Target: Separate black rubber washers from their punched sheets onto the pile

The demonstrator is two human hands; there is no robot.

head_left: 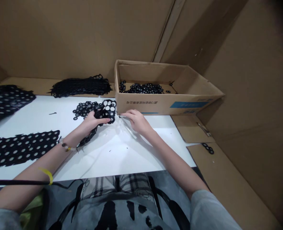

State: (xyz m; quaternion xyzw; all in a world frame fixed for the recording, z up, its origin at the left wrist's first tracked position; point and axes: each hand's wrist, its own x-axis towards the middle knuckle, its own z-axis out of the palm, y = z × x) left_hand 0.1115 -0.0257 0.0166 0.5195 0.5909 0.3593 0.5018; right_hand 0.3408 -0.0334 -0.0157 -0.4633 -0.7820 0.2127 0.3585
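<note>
My left hand (pixel 92 120) grips a piece of black perforated sheet (pixel 106 112), its thumb pressed along the near edge. White shows through several of the sheet's round holes. Behind the same hand lies a heap of small black rings (pixel 85 108) on the white tabletop, and a black strip hangs down below the wrist. My right hand (pixel 137 122) is just right of the sheet, in front of the cardboard box (pixel 151 103). Its fingers are closed together and point left; a thin pale shape shows beneath them, too blurred to name.
More black rings (pixel 145 88) lie inside the box. A stack of black strips (pixel 81 87) sits at the back, with dotted black sheets (pixel 24 147) at the left. Cardboard walls enclose the table. Two joined rings (pixel 208 148) lie at the right. A black cable (pixel 19 182) crosses my left forearm.
</note>
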